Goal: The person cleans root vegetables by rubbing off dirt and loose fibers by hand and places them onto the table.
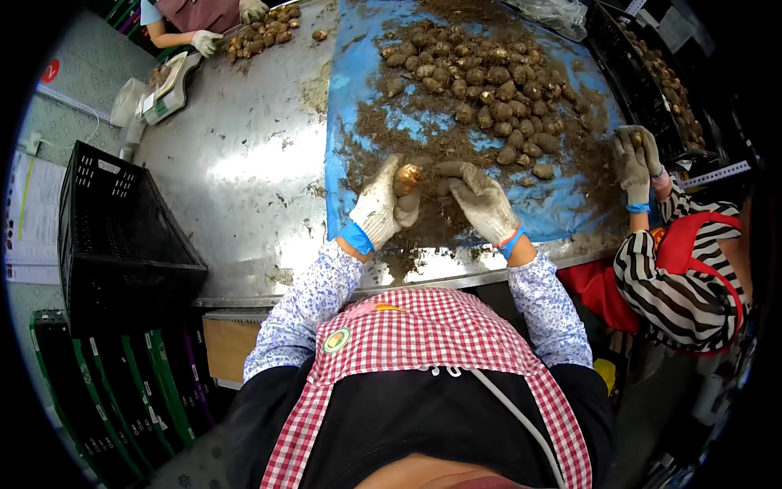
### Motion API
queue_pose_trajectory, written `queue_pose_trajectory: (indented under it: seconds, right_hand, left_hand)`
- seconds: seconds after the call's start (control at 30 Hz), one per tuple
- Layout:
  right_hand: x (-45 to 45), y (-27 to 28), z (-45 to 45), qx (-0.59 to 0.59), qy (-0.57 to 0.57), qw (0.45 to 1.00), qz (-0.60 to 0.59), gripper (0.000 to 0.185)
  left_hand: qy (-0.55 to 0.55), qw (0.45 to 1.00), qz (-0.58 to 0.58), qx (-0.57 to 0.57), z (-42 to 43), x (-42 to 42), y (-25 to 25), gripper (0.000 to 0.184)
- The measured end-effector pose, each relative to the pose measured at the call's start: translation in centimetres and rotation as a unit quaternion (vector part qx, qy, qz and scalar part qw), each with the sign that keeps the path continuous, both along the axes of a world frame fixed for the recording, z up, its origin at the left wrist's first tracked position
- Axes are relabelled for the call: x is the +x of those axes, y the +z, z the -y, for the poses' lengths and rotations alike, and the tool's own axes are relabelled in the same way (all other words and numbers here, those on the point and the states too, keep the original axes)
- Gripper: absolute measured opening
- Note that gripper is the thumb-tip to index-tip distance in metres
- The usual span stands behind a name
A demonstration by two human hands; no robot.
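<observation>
In a dirty white work glove, my left hand (pixel 386 198) is closed around a small taro (pixel 409 176), whose pale orange cut end faces up. My right hand (pixel 479 198), gloved the same way, is just to the right of it with thumb and fingers pinched together. Whatever those fingertips hold, perhaps root fibres, is too small to make out. Both hands are over the near part of a blue sheet (pixel 346 90) strewn with brown root hairs. Beyond them lies a large heap of brown taros (pixel 497 81).
A metal table (pixel 236 163) carries the sheet. Left are a black crate (pixel 134 269) and a scale (pixel 173 90). A co-worker's gloved hand (pixel 207 42) is by a smaller taro pile (pixel 262 34); another's gloved hands (pixel 634 163) are at right, near a filled crate (pixel 664 90).
</observation>
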State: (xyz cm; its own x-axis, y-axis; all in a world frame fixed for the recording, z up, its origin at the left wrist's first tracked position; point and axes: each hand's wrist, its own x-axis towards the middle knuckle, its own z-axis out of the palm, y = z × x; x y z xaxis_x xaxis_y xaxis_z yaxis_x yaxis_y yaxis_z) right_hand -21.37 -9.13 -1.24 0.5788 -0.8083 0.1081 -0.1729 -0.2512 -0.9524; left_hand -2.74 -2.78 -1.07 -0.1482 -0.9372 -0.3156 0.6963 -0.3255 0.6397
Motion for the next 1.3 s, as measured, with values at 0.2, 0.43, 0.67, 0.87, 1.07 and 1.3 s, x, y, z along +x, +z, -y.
queue_pose_trajectory:
  seconds: [0.2,0.43,0.67,0.87,1.07,1.3]
  right_hand:
    - [1.7,0.9,-0.7,-0.170,0.058,0.967,-0.181,0.023]
    - [1.6,-0.4,-2.0,-0.451,0.102,0.879,-0.115,0.014]
    - [-1.3,2.5,-1.1,-0.022,0.025,0.996,-0.078,0.032]
    - [0.2,3.4,-1.6,-0.035,0.015,0.999,-0.031,0.034]
    - [0.5,1.3,-1.8,-0.231,-0.020,0.972,-0.028,0.033]
    - [0.9,2.9,-3.4,-0.119,-0.046,0.992,0.006,0.038]
  left_hand:
    - [0.007,0.946,0.321,0.051,-0.1,-1.6,2.3,0.043]
    - [0.081,0.955,0.274,0.078,0.2,-0.8,-0.3,0.054]
    - [0.036,0.930,0.304,-0.204,-0.3,0.8,-3.5,0.039]
    - [0.018,0.990,0.135,-0.048,0.9,-0.4,-1.0,0.038]
    - [0.119,0.863,-0.489,0.047,2.3,0.1,-4.1,0.043]
    - [0.236,0.963,-0.126,0.041,1.8,-1.5,-3.7,0.028]
